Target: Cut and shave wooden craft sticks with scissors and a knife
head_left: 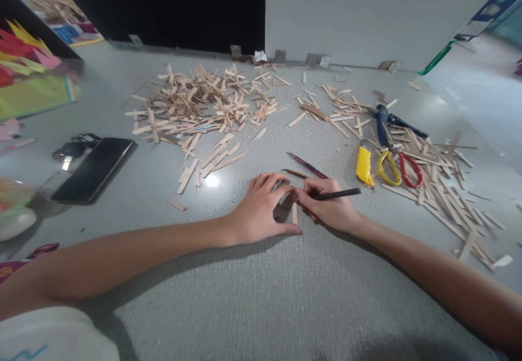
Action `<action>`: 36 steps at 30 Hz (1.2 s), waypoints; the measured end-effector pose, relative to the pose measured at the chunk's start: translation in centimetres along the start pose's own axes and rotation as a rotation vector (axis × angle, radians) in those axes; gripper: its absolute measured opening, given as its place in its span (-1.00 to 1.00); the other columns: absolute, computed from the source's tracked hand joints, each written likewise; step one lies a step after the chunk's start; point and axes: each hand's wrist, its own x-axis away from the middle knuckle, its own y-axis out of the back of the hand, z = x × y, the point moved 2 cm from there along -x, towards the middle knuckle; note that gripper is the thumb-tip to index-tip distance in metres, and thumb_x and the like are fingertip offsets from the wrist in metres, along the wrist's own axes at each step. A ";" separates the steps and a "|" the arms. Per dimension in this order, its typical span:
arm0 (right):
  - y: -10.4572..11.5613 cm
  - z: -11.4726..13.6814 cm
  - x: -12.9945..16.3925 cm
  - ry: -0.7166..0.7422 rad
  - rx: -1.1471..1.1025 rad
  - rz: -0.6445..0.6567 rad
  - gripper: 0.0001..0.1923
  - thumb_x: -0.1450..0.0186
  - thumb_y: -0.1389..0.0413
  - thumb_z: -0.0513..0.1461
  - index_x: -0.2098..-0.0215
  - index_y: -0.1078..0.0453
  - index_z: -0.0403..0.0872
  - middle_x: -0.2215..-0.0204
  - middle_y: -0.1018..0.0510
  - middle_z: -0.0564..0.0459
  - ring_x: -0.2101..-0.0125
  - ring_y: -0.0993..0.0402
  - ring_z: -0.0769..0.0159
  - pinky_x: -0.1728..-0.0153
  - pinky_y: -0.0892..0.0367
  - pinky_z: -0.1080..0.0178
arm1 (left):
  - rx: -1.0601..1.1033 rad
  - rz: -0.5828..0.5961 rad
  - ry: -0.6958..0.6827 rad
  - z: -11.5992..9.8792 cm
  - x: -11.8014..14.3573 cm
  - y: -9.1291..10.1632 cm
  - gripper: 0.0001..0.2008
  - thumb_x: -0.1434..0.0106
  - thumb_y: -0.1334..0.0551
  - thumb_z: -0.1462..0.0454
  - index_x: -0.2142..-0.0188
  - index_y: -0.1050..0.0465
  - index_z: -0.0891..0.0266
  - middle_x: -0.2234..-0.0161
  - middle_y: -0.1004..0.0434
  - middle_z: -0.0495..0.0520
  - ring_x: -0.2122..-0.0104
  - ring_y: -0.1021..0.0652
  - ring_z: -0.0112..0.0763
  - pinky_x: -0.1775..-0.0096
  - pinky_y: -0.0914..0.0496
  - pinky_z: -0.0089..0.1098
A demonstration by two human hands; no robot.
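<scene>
My left hand (255,209) rests on the table at the centre, its thumb and forefinger curved round the ends of a short wooden craft stick (295,214) and steadying it. From the right, my right hand (328,203) grips a black pencil (345,193), with its fingertips against the stick's upper end. The pencil's point is hidden by the fingers. Just beyond my right hand lie a dark pencil (305,164) and a brownish pencil (294,174), the second partly covered by the hand.
A pile of craft sticks (199,100) spreads at the back left, with more sticks (444,192) at right. Near these lie blue pliers (383,124), scissors with yellow and red handles (410,170) and a yellow cutter (364,166). A phone (95,170) lies left; a white container (57,334) stands front left.
</scene>
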 end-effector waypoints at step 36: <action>0.3 0.3 -0.1 0.103 0.151 0.020 -0.47 -0.40 -0.19 0.02 0.62 -0.15 0.02 0.75 -0.27 0.20 0.69 -0.15 0.47 0.65 -0.03 0.34 | 0.019 -0.017 -0.004 0.2 0.1 -0.1 -0.19 -0.11 -0.54 -0.26 -0.22 -0.52 0.05 -0.29 -0.37 0.25 -0.30 -0.33 0.29 -0.28 -0.32 0.23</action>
